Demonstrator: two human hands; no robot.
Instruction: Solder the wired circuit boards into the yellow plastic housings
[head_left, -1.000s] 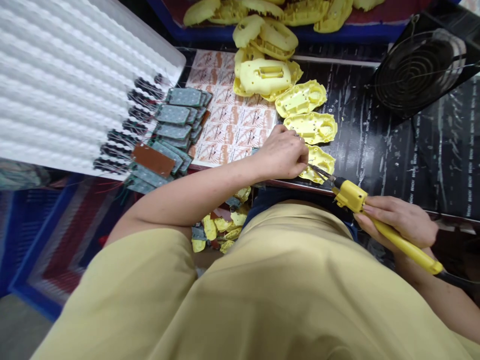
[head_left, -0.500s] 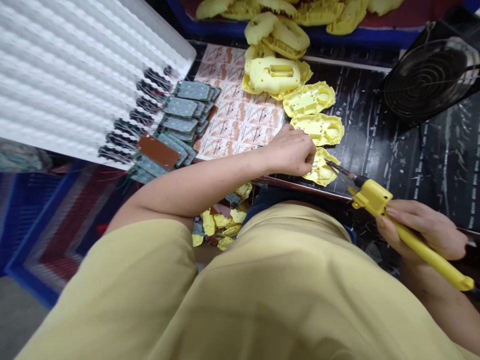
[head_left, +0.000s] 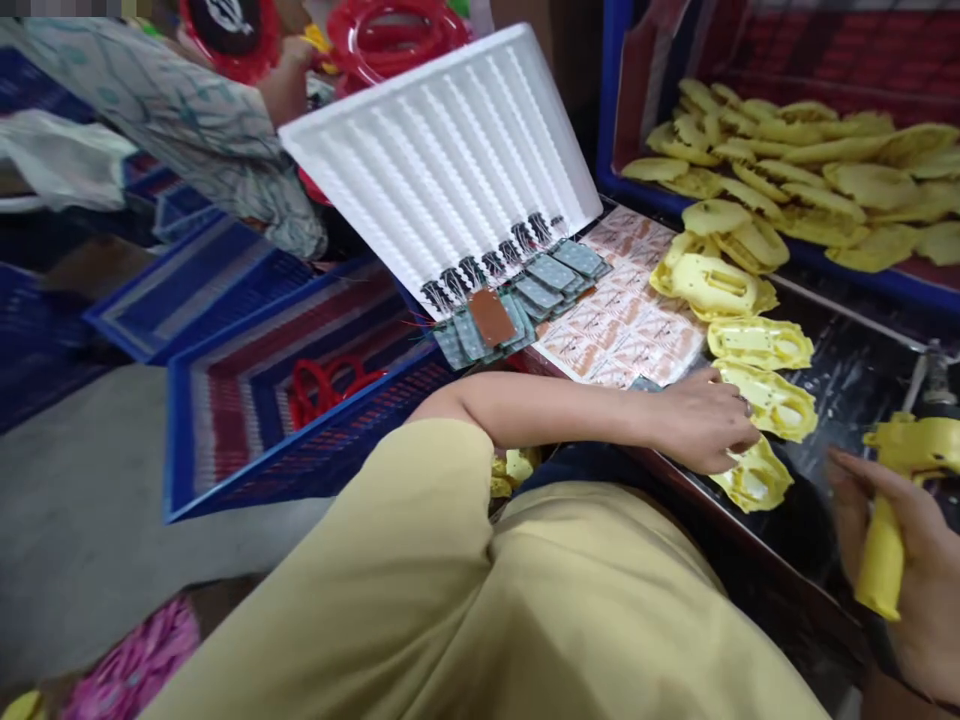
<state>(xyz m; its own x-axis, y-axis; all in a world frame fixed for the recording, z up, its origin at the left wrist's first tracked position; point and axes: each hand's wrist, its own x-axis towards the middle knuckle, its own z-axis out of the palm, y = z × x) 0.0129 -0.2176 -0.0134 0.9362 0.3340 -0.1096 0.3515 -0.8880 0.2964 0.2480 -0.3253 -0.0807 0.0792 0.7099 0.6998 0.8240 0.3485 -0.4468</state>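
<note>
My left hand (head_left: 705, 420) is curled over the near end of a row of yellow plastic shell halves. Its fingertips meet the upper left edge of the nearest shell half (head_left: 757, 478) and are partly hidden, so what they pinch does not show. The middle shell half (head_left: 784, 402) lies just beyond the knuckles, its inner side up. At the right edge my right hand (head_left: 911, 545) is closed around the handle of a yellow soldering gun (head_left: 885, 565). The gun's dark front end points up, away from the shells.
Green circuit boards (head_left: 544, 280) with black wired parts lie against a ridged white foam tray (head_left: 450, 160). A printed sheet (head_left: 630, 345) covers part of the black table. Yellow shells fill a blue crate (head_left: 832, 260) behind. Another blue crate (head_left: 217, 490) holds red rings; a co-worker's sleeve (head_left: 225, 140) is beyond.
The view has swung left. My right hand has carried the soldering gun away from the nearest shell half to the right and tilted it upright. My left hand stays by the shells.
</note>
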